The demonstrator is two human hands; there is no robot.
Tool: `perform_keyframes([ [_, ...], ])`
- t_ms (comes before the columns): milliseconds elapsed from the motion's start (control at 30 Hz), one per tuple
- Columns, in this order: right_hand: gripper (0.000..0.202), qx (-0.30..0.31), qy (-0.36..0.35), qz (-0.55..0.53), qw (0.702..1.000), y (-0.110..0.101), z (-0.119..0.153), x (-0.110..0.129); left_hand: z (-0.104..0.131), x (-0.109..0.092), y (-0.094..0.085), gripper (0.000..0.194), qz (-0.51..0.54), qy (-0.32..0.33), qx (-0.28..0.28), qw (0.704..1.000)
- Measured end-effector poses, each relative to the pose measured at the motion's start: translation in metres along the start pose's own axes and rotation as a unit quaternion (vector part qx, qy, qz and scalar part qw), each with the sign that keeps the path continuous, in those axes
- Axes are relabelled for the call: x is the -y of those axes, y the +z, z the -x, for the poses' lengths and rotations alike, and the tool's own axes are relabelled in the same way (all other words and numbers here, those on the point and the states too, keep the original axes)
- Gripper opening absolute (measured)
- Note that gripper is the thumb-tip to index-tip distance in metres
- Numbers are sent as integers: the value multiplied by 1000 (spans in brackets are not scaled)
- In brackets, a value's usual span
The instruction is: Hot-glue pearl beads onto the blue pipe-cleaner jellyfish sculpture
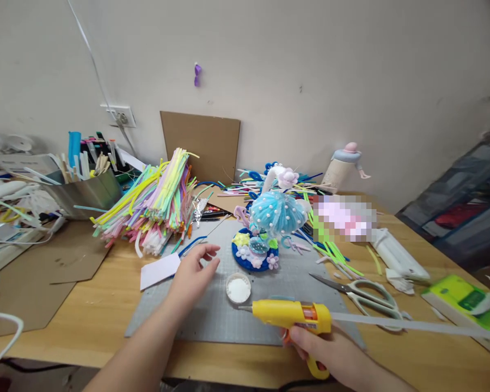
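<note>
A yellow glue gun point(283, 314) lies level over the front of the grey mat, with my right hand point(316, 345) wrapped round its handle. A long white glue stick point(404, 325) extends from its back end to the right. Its nozzle points left, just below a small round dish point(238, 288) of white bits. My left hand point(198, 267) hovers over the mat left of the dish, fingers apart and curved, holding nothing. Behind the dish stands a fuzzy craft piece with a blue pearl-dotted dome point(278, 213) above a dark blue round base point(255, 264) bearing small flowers.
Scissors point(363, 296) rest at the mat's right edge. A white card point(160, 271) lies beside my left hand. Bundled pipe cleaners point(159, 207) and a metal holder point(85, 196) stand back left. A tissue pack point(465, 305) is far right, cardboard point(202, 144) against the wall.
</note>
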State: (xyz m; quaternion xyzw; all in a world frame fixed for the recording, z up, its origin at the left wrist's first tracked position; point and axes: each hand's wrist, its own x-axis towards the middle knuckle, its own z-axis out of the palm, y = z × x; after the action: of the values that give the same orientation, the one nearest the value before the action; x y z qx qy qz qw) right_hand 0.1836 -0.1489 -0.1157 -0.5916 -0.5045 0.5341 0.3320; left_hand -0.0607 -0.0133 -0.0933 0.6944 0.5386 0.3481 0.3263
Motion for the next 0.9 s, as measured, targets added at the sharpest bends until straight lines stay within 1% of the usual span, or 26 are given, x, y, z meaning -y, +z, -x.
perform_keyframes([
  [67, 44, 2, -5, -71, 997, 9, 9, -2, 22, 4, 0, 23, -5, 14, -8, 1000],
  [133, 38, -6, -45, -144, 988, 15, 18, -5, 46, 3, 2, 20, -5, 28, -23, 999],
  [200, 36, -24, -73, -187, 979, 18, 26, -9, 72, -2, 5, 18, 1, 45, -30, 999],
  [233, 36, -36, -77, -196, 977, 20, 30, -11, 84, -6, 6, 17, 7, 57, -21, 998],
  [267, 37, -45, -79, -203, 975, 23, 33, -13, 96, -11, 8, 16, 13, 71, -1, 997],
  [333, 38, -52, -82, -216, 972, 29, 39, -16, 115, -21, 11, 16, 30, 97, 71, 992],
  [400, 38, -44, -92, -239, 966, 37, 43, -20, 127, -28, 14, 15, 45, 99, 133, 985],
  [467, 39, -30, -99, -263, 959, 45, 46, -24, 133, -32, 18, 14, 50, 77, 161, 983],
  [567, 42, -17, -111, -278, 954, 50, 49, -30, 136, -29, 25, 14, 51, 57, 162, 984],
  [667, 41, -19, -121, -267, 956, 48, 50, -32, 137, -20, 36, 13, 72, 54, 158, 983],
  [733, 42, -17, -121, -243, 962, 45, 50, -29, 138, -15, 45, 17, 113, 39, 180, 976],
  [800, 45, -4, -121, -207, 971, 43, 47, -22, 138, -13, 52, 26, 151, 24, 222, 963],
  [833, 46, 3, -125, -190, 974, 43, 45, -18, 138, -13, 55, 29, 157, 23, 237, 958],
  [900, 48, 18, -147, -167, 975, 45, 38, -7, 137, -16, 57, 30, 139, 29, 241, 960],
])
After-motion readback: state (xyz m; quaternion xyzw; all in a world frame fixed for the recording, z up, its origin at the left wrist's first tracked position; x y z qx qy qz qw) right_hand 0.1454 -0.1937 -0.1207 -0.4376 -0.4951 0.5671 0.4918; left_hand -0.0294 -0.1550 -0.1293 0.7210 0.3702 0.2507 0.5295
